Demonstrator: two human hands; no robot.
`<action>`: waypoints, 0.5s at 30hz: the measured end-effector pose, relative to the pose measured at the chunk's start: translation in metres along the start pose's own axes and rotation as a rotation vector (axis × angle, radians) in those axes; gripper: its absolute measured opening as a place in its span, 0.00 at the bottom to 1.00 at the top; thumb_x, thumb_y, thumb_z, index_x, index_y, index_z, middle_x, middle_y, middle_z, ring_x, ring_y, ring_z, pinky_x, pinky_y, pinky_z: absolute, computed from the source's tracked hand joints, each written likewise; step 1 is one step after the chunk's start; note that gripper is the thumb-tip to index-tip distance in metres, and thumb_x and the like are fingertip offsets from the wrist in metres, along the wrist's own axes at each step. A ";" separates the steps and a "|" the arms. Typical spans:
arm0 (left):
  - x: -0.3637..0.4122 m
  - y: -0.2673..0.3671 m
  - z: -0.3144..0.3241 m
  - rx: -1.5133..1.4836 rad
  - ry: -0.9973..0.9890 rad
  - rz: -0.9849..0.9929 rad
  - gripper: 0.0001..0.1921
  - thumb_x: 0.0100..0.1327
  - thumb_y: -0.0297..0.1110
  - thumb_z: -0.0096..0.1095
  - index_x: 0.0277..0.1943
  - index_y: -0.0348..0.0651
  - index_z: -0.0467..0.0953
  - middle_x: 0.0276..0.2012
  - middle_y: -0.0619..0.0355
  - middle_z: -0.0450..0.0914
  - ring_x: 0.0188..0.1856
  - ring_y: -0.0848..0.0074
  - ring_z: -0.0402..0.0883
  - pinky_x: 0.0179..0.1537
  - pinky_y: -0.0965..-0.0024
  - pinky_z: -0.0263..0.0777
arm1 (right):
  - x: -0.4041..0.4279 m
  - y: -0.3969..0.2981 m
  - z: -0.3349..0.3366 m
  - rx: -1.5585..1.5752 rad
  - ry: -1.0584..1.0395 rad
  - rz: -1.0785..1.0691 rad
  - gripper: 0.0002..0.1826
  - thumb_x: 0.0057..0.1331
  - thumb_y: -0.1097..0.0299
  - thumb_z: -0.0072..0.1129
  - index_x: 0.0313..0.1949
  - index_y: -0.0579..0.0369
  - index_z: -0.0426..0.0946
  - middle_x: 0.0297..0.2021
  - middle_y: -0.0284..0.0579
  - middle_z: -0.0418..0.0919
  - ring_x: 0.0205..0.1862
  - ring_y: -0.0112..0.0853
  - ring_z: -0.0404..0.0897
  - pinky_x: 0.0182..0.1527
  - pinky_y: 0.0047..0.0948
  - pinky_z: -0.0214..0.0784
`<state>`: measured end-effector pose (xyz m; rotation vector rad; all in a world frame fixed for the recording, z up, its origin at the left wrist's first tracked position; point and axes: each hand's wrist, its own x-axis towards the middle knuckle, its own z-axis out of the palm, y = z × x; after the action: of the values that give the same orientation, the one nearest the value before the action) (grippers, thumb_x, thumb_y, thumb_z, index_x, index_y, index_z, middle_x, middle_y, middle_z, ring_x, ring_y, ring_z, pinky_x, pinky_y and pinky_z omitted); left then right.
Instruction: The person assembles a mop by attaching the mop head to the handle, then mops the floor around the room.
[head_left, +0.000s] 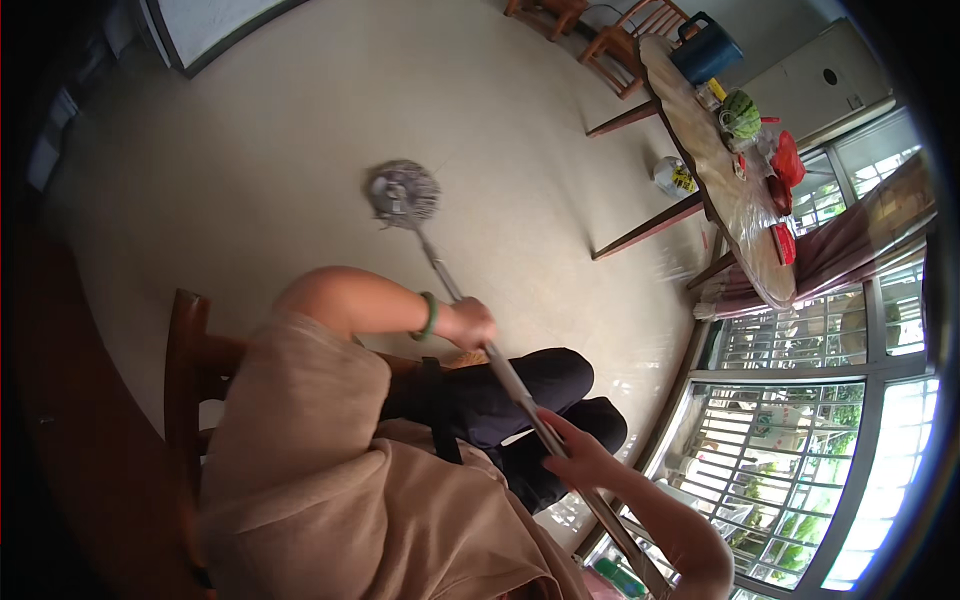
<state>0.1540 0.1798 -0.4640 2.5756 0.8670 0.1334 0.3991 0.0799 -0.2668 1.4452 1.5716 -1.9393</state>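
Observation:
A mop (517, 386) with a long metal pole runs slantwise from the lower right up to its round, grey-white stringy head (409, 193), which rests on the tiled floor and looks slightly blurred. Closed around the upper-middle of the pole is my left hand (471, 324), with a green bangle on its wrist. Farther down the picture, nearer my body, my right hand (581, 454) holds the same pole, its thumb and fingers on either side. The pole passes over my dark-trousered legs.
A wooden table (720, 187) with a plastic cover bears a blue jug (705, 49), a watermelon (741, 114) and red bags. Under it lies a plastic bag (673, 177). Wooden chairs (619, 45) stand behind; another chair (187, 352) is at left. Barred windows (765, 465) and a curtain line the right.

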 end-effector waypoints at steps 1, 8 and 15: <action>-0.032 -0.025 0.003 0.013 -0.121 -0.066 0.08 0.44 0.39 0.61 0.21 0.44 0.78 0.19 0.51 0.77 0.24 0.60 0.77 0.26 0.60 0.71 | 0.032 -0.015 0.007 -0.059 -0.062 -0.021 0.40 0.53 0.76 0.46 0.64 0.42 0.43 0.17 0.37 0.66 0.12 0.23 0.68 0.14 0.21 0.63; -0.143 -0.145 -0.109 0.376 -0.999 -0.703 0.16 0.49 0.38 0.64 0.43 0.59 0.78 0.41 0.65 0.78 0.45 0.68 0.75 0.42 0.60 0.68 | 0.221 -0.111 0.052 -0.004 -0.080 -0.461 0.36 0.53 0.73 0.49 0.63 0.48 0.48 0.18 0.40 0.67 0.12 0.25 0.66 0.16 0.24 0.62; -0.081 -0.146 -0.121 0.501 -1.141 -0.607 0.17 0.49 0.45 0.63 0.44 0.62 0.77 0.43 0.68 0.77 0.48 0.71 0.72 0.52 0.56 0.56 | 0.174 -0.100 0.011 -0.492 0.188 -0.575 0.32 0.54 0.70 0.47 0.59 0.48 0.51 0.22 0.56 0.72 0.19 0.39 0.74 0.26 0.36 0.66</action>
<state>-0.0192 0.2794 -0.4114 2.0357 1.1656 -1.6922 0.2400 0.1725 -0.3473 1.0625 2.5454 -1.4992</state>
